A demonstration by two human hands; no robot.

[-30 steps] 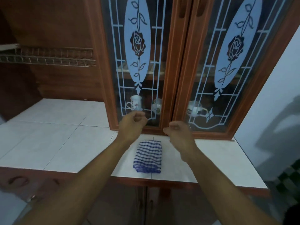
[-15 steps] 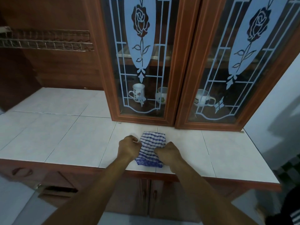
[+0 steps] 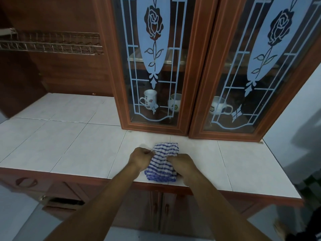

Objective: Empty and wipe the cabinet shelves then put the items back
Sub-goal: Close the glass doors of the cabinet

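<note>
The person's left grip (image 3: 141, 158) pinches the left edge of the folded blue-striped cloth (image 3: 159, 169), and the right grip (image 3: 182, 164) clutches its right side. The cloth lies on the tabletop (image 3: 78, 145), near the front edge. Beyond it the cabinet doors (image 3: 191, 75) are closed, with three mugs (image 3: 150, 101) on the lower shelf behind the glass. The task looks barely begun: nothing is emptied or wiped yet, and restocking comes last.

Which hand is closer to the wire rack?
Left. The left hand grips the cloth at its left edge, toward the wire rack; the right hand grips its right side, farther off.
</note>
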